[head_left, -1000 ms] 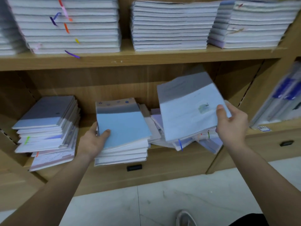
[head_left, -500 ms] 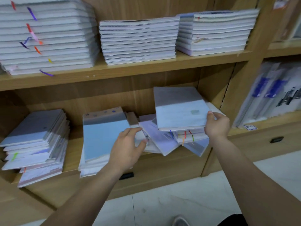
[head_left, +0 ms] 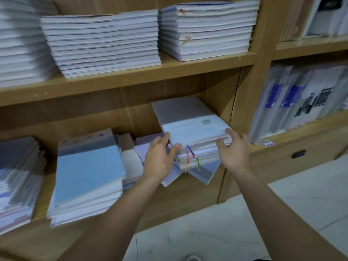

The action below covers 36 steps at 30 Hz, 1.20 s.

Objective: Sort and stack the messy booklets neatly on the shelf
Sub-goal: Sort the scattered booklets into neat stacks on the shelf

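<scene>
Progress overall: by my judgement the upper row is done and most of the lower row is left to do.
Upper row: three square-edged stacks of white paper booklets (head_left: 101, 44) sit side by side on the upper wooden board (head_left: 131, 78); they look finished.
Lower row, far left: a fanned pile of pale booklets (head_left: 18, 176) lies on the lower wooden shelf (head_left: 40, 193), its edges stepped and uneven; it needs squaring.
Lower row, centre-left: a blue-covered stack of booklets (head_left: 88, 166) is fairly even on top, but its lower layers splay and overhang the front.
Gap between stacks: loose grey and lilac booklets (head_left: 131, 157) lie at odd angles just beside the blue cover, unsorted.
Left hand: the left hand (head_left: 160, 161) is spread. Its fingers lie along the left side of the pile being worked and its thumb is against the front corner, so it presses rather than clasps.
Pile being worked: a white-covered pile of booklets with coloured page tabs (head_left: 190, 129) lies between the two hands at the right end of the lower shelf, near the upright.
Under that pile: skewed lilac booklets (head_left: 205, 172) stick a corner out over the shelf front, not yet aligned.
Right hand: the right hand (head_left: 234, 153) grips the pile's front right corner, with fingers on the top cover and thumb on the front edge.
Right compartment: plastic-sleeved folders (head_left: 301, 102) stand upright, well apart from both hands.
</scene>
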### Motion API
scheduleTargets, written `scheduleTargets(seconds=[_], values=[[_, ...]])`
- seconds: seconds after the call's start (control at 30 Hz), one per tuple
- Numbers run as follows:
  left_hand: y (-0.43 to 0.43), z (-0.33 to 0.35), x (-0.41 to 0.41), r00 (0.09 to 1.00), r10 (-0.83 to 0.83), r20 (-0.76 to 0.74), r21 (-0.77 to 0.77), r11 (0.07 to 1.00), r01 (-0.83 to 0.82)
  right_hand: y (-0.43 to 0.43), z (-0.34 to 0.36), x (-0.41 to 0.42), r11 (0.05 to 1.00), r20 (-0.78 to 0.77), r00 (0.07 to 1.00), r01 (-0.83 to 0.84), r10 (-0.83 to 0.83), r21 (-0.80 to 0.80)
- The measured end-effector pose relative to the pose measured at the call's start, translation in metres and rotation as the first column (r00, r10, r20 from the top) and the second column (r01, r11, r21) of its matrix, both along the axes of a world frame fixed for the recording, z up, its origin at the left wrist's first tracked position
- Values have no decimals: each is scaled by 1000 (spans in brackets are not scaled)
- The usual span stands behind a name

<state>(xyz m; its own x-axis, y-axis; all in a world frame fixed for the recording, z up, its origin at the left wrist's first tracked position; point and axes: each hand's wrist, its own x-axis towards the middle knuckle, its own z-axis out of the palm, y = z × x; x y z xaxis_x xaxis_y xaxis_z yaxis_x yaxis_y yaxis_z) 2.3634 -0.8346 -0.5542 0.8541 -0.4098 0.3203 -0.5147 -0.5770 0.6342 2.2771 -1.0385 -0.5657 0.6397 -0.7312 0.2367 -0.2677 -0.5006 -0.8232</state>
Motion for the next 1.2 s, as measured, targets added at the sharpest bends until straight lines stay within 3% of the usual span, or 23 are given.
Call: scheduleTargets(seconds=[0.1,0.37,0.6,0.77,0.9,1.03,1.2], values=[[-21,2,9,1000,3,-19,19,1000,-3,-5,-4,-5,991,-34,999,-36,32,-133],[-34,-6,11,999,29,-34,48,998,-28,-3,5,-4,957,-111,992,-88,59,-277],[-29,-1,21,995,-68,-73,53,996,72,11,9,3,934,-176,977,-168,117,-316],[-4,-3,28,966,-118,-228,-94,991,99,25,15,6,935,-163,976,-186,142,-301],[14,-11,19,985,-102,-142,26,994,107,37,19,9,919,-163,968,-233,189,-318],[26,-12,12,980,-107,-168,50,992,117,40,21,8,894,-198,955,-281,223,-349],[56,-5,4,990,-112,-89,65,991,118,52,27,9,866,-155,953,-301,259,-399]])
